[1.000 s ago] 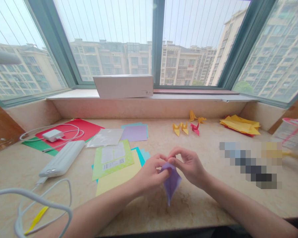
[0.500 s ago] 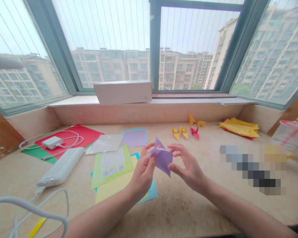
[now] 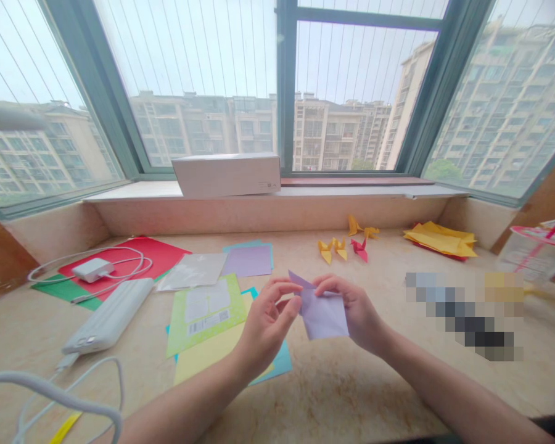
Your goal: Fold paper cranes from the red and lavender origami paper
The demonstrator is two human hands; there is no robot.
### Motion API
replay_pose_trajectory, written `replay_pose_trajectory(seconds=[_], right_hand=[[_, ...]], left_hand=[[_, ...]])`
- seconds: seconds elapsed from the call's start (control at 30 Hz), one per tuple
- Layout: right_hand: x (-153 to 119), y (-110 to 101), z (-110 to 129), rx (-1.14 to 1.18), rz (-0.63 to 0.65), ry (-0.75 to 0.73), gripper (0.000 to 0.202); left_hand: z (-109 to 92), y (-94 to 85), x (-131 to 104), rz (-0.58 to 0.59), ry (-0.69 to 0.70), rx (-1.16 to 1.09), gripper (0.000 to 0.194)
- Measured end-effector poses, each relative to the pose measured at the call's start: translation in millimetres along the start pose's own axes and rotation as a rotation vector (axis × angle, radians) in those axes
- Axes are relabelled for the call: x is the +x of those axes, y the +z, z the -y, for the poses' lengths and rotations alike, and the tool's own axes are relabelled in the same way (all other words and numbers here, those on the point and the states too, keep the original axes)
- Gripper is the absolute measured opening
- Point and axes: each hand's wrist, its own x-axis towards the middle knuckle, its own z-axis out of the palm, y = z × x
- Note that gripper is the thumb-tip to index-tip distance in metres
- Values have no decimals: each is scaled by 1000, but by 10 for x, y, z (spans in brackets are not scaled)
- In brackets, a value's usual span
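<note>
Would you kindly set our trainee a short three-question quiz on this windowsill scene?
1. True or false: the white box rests on the windowsill.
2. What does the right hand hold?
A) a yellow paper bird
B) a purple sheet of paper
C) a green packet
3. Fill in the colour: the white charging plug lies on the ____ sheet.

Key: 1. True; 2. B; 3. red

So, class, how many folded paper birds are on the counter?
5. Front row, left to right: one yellow bird, a second yellow bird, then a red bird. Behind, nearer the wall: a fourth bird and a fifth bird, both yellow. None looks hidden.
</note>
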Motion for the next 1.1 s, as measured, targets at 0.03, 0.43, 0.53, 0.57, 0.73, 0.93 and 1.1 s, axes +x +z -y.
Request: replay_pose_trajectory(seconds=[0.03,0.43,0.53,0.57,0.73,0.93,1.1], right_hand=[[-5,-6,19,-20,17,-10,18],[-14,-43,20,-284,97,-96,25],[-14,-54,12,-266,102,-89,20],[-15,-54,12,-259,111,-87,19],[-26,-41,39,-304,118,-107,17],[-18,-149,57,-541,211,-251,32],[-19,-237,30,-698,275,-380,42]], left_hand=[[20,12,6,-7,-32,-56,23],[83,-17,28,-13,-184,21,43],[50,-25,30,42,-243,104,26],[39,-26,29,65,-266,122,26],[21,-29,41,52,-338,174,26],[63,-70,75,-63,-366,114,25],[70,-48,50,-142,-245,153,30]])
